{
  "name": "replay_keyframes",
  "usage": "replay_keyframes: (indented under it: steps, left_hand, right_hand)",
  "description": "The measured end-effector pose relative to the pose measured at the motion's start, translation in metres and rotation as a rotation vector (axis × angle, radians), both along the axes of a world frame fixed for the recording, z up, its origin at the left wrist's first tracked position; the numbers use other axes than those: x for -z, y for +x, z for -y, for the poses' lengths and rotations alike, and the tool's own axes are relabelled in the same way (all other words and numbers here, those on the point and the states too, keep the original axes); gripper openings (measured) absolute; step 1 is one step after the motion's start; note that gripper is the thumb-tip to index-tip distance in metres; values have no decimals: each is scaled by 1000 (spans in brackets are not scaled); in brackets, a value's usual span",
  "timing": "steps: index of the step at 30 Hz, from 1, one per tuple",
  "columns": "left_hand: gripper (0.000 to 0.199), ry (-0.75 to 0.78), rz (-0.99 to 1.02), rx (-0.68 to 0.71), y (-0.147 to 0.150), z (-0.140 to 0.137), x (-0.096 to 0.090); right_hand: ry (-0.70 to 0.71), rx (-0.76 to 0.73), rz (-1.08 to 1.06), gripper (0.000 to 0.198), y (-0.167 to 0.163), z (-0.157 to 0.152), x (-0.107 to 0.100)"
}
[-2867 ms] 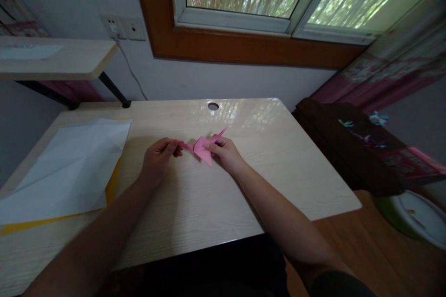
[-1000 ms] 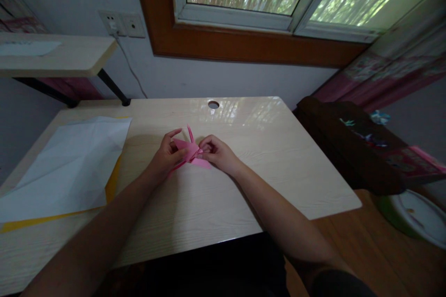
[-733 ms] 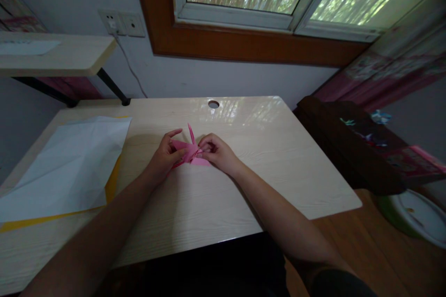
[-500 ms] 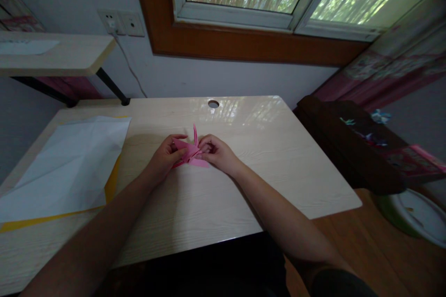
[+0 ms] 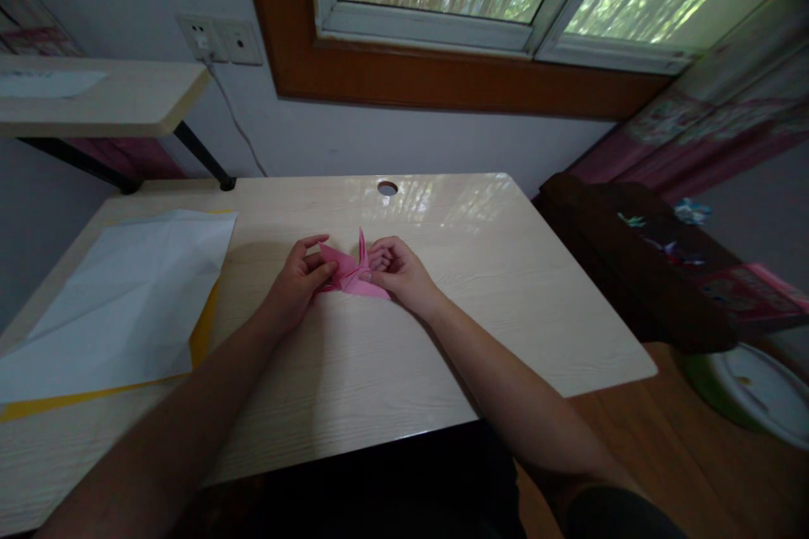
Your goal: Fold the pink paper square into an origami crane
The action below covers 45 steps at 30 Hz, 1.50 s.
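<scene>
A pink origami crane (image 5: 350,271) is held between my two hands, just above the middle of the desk (image 5: 392,354). One narrow folded point of it sticks up on the far side, and flat wing-like flaps spread left and toward me on the right. My left hand (image 5: 303,280) pinches the left flap between thumb and fingers. On the other side my right hand (image 5: 401,274) has its thumb on the paper's centre, with the fingers curled behind it. Those fingertips are partly hidden by the paper.
White creased paper (image 5: 139,295) lies over a yellow sheet (image 5: 203,328) on the left of the desk. A raised shelf (image 5: 145,97) stands at the back left, below a wall socket (image 5: 221,40). Near the far edge is a round cable hole (image 5: 388,188). Dark furniture (image 5: 607,261) stands at right.
The paper crane has shifted slightly right and turned a little between my hands. My right hand has moved slightly right, its thumb lying more across the centre.
</scene>
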<state>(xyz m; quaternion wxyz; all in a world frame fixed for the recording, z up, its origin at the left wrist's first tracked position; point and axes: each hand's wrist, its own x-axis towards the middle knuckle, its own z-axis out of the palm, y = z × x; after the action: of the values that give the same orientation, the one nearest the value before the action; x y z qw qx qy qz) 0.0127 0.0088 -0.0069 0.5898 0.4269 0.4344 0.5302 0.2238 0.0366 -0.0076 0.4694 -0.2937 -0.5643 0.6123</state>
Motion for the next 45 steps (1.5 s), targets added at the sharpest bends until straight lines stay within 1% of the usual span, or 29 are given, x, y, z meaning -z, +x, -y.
replay_keyframes:
  steps: [2, 5, 8, 11, 13, 16, 19, 21, 24, 26, 29, 33, 36, 38, 41, 45]
  left_hand:
    - [64, 39, -8, -49, 1, -1, 1]
    - [59, 63, -9, -105, 2, -1, 1]
    - [49, 35, 17, -87, 2, -1, -2]
    - [46, 18, 51, -68, 1, 0, -6]
    - [51, 20, 83, -47, 0, 2, -8]
    - [64, 37, 112, 4, 1, 4, -11]
    - [73, 85, 61, 5, 4, 6, -9]
    - [69, 129, -4, -18, 5, 6, -6]
    - [53, 174, -95, -38, 5, 6, -2]
    - [41, 184, -163, -42, 4, 6, -2]
    - [31, 194, -264, -61, 3, 6, -5]
    - [23, 227, -314, -109, 4, 7, -11]
    - [20, 259, -330, -138, 4, 7, -12]
    - [20, 281, -313, -162, 4, 7, -11]
    - [20, 278, -290, -183, 4, 6, -9]
    - [19, 273, -269, -164, 1, 4, -6]
  right_hand:
    - [-23, -2, -19, 49, -1, 0, -1]
    - [-54, 17, -40, 42, 0, -1, -1]
    - [-83, 57, -64, 38, 0, -4, 1]
    - [-89, 104, -110, 39, 1, -7, 2]
    - [-72, 126, -138, 41, 1, -9, 2]
    - [-41, 153, -155, 46, 1, -10, 0]
    - [-27, 168, -129, 49, 0, -10, -1]
    - [-24, 173, -89, 49, 0, -8, -1]
    - [-26, 155, -30, 46, -1, -5, -1]
    - [-30, 121, 11, 42, -1, -4, -2]
    - [-25, 97, 65, 33, 0, -3, -3]
    - [34, 122, 130, 26, 2, -5, 0]
    - [92, 157, 207, 26, 4, -8, 3]
    - [107, 168, 251, 26, 5, -8, 4]
    - [130, 162, 273, 26, 6, -8, 4]
    - [166, 125, 255, 25, 5, -6, -1]
